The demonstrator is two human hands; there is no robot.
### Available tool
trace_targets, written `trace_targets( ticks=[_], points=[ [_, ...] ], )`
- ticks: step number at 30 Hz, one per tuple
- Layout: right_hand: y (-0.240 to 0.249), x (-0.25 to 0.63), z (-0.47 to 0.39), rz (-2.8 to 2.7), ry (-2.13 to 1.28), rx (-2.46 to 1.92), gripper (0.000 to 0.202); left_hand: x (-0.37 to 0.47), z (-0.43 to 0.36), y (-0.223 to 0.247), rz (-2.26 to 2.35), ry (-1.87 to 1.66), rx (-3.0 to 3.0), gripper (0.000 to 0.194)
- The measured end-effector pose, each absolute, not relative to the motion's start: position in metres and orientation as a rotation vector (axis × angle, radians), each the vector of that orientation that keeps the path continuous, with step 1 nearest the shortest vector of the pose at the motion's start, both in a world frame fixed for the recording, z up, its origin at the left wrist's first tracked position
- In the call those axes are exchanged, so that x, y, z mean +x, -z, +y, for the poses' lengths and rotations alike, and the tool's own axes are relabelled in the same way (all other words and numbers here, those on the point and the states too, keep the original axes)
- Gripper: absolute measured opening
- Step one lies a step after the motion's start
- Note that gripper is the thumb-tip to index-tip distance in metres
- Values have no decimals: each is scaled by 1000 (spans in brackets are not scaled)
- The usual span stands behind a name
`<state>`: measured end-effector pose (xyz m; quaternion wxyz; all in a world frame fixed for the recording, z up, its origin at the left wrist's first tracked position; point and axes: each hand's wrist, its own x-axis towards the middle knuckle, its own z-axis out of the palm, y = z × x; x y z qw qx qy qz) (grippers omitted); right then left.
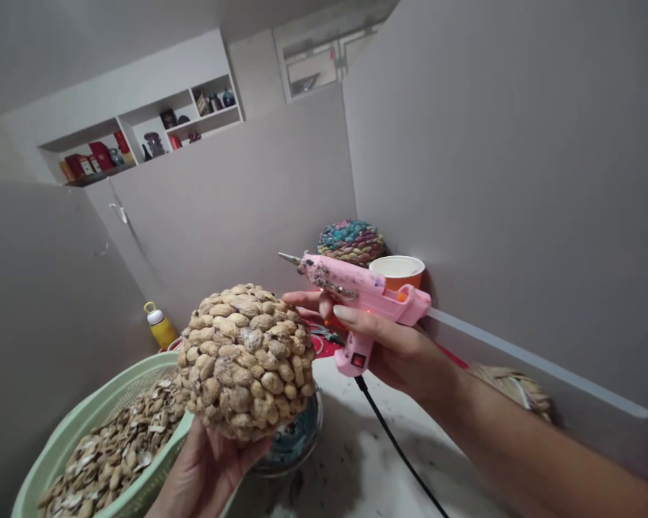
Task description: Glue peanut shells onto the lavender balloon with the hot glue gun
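Observation:
My left hand (216, 460) holds up a round ball covered in peanut shells (248, 352) from below, its fingers partly hidden under the ball. In my right hand (394, 345) is a pink hot glue gun (356, 284), its metal nozzle pointing left above the ball. Fingertips of my right hand reach out at the ball's upper right side. A clear glue stick (540, 363) sticks out of the gun's back, and a black cord (397, 439) hangs from its grip. Bits of residue cling to the gun's front.
A green basket (32, 467) of loose peanut shells stands at left, by a yellow bottle (160, 327). Under the ball is a glass bowl (297, 439). Behind stand a multicoloured shell-covered ball (351, 241) and an orange-white bucket (398, 267). Grey partitions (491, 144) surround the table.

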<state>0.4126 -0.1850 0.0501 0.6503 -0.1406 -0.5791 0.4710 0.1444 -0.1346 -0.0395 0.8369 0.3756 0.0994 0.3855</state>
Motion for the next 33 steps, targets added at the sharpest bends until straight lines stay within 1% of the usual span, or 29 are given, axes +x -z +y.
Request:
trace_targets(
  ticks=[5, 9, 15, 21, 27, 30, 33],
  points=[
    [-55, 424, -184, -1315, -907, -298, 14, 164, -123, 24, 59, -707, 861, 46],
    [-57, 432, -186, -1320, -847, -265, 15, 180, -116, 17, -23, -664, 935, 41],
    [-60, 438, -191, -1335, -740, -260, 16, 194, -108, 15, 50, -705, 902, 52],
    [-65, 439, -197, -1363, -755, -228, 29, 197, -97, 13, 187, -796, 943, 60],
    [-64, 439, -198, -1285, -645, -238, 21, 206, -98, 6, 239, -835, 928, 72],
    [-62, 439, -196, -1273, -655, -280, 24, 217, -106, -2, 244, -893, 932, 75],
    [-62, 437, -197, -1238, -691, -316, 22, 228, -116, -7, 255, -951, 942, 76]
  ],
)
